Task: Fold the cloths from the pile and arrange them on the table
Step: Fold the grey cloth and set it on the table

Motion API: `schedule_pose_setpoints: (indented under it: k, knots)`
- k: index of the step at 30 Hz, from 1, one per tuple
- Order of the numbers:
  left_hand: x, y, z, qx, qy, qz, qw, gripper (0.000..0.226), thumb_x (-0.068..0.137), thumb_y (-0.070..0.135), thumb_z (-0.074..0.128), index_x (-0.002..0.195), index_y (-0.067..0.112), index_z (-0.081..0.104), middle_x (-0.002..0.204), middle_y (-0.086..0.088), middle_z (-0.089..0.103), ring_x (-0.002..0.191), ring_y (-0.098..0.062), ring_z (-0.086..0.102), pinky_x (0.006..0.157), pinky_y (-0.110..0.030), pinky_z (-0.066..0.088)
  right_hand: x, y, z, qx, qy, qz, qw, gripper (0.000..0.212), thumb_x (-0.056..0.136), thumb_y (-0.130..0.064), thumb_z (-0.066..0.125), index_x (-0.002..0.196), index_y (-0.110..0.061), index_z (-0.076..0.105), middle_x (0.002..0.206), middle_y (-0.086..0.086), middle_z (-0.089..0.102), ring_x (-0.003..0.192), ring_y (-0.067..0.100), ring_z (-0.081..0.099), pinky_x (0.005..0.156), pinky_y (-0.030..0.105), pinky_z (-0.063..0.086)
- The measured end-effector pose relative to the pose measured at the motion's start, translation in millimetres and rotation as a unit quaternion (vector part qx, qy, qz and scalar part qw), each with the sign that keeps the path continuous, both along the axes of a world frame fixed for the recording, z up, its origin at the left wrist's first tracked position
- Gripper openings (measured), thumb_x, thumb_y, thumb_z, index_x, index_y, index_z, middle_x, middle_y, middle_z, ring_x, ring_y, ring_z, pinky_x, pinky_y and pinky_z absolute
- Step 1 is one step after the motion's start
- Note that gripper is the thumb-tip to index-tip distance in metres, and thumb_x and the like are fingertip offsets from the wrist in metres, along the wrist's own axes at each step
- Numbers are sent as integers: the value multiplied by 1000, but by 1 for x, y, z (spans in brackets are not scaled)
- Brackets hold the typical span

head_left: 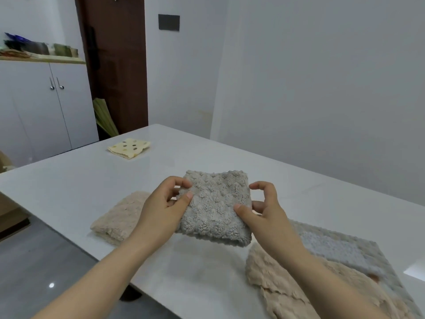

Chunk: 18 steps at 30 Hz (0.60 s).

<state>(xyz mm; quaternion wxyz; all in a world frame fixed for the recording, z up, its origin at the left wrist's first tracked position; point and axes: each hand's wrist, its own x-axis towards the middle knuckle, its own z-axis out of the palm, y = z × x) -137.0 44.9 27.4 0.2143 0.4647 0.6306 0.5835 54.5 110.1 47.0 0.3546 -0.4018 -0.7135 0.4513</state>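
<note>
A folded grey fluffy cloth (216,206) is held above the white table (230,157). My left hand (163,208) pinches its left edge, thumb on top. My right hand (262,210) pinches its right edge the same way. A folded beige fluffy cloth (117,217) lies on the table to the left, partly behind my left hand. A folded cream cloth with dark spots (129,147) lies at the far left of the table. The pile (340,272) of beige and grey cloths sits at the near right, partly under my right forearm.
The table's near edge runs diagonally from left to bottom centre, with grey floor (46,268) beyond it. A white cabinet (46,107) and a dark door (119,65) stand at the back left. Pale walls close the back and right.
</note>
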Motion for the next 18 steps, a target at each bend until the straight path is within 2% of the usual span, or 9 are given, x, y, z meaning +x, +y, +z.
schedule_pose_setpoints:
  k: [2,3,5,7,10,11,13,15,18]
  knots:
    - [-11,22,-1,-3,-3,11,1000,11,90,24,60,96,32,62,96,9,63,76,-17,60,66,-20,44,-12,20,-1,20,-17,-1,1000,26,94,-20,58,109,-33,41,91,1,72,67,19,69,54,22,51]
    - [-17,33,0,-5,1,13,1000,12,90,24,61,98,32,63,97,10,63,74,-18,59,66,-18,44,-19,32,-2,29,-25,-4,999,23,94,-19,57,106,-33,43,92,2,71,70,22,68,54,24,50]
    - [-30,55,0,-5,17,9,1000,16,89,24,62,103,30,64,87,12,62,58,-8,50,60,-12,42,-32,55,-4,29,-31,-7,999,18,94,-20,57,102,-34,48,94,4,70,77,27,67,57,27,52]
    - [-46,77,0,-7,28,-4,1000,20,88,23,63,107,28,64,72,12,54,49,-4,42,55,-12,39,-46,78,-7,23,-26,-8,999,16,93,-21,59,102,-33,53,96,3,69,82,29,67,63,28,54]
    - [-71,108,-2,-24,36,-39,998,28,85,25,67,112,31,61,68,11,54,51,-9,44,57,-21,44,-65,112,-10,19,-24,-6,1000,19,91,-23,62,107,-32,56,100,-5,67,77,22,66,64,19,52]
    - [-79,119,-3,-32,47,-48,997,32,84,27,69,114,33,60,70,12,55,51,-7,44,57,-19,44,-71,123,-11,16,-25,-4,1000,22,90,-23,63,110,-31,56,102,-8,66,75,19,65,62,16,51]
    - [-95,138,-7,-56,86,-68,992,40,81,31,71,118,37,56,76,14,55,51,-3,44,54,-10,42,-82,143,-15,10,-32,3,999,30,89,-24,66,115,-30,53,107,-12,63,76,19,67,64,16,52]
    - [-111,157,-12,-82,127,-93,984,50,79,36,73,123,40,51,85,13,58,61,-3,53,59,-9,42,-92,163,-21,4,-41,11,999,37,86,-23,69,118,-30,51,109,-14,60,82,22,69,72,25,56]
    - [-134,190,-20,-95,149,-122,977,61,76,37,75,130,39,47,122,9,57,82,-8,65,71,-17,49,-107,189,-32,-2,-49,19,999,44,84,-24,71,121,-31,49,110,-16,59,83,20,70,79,32,58]
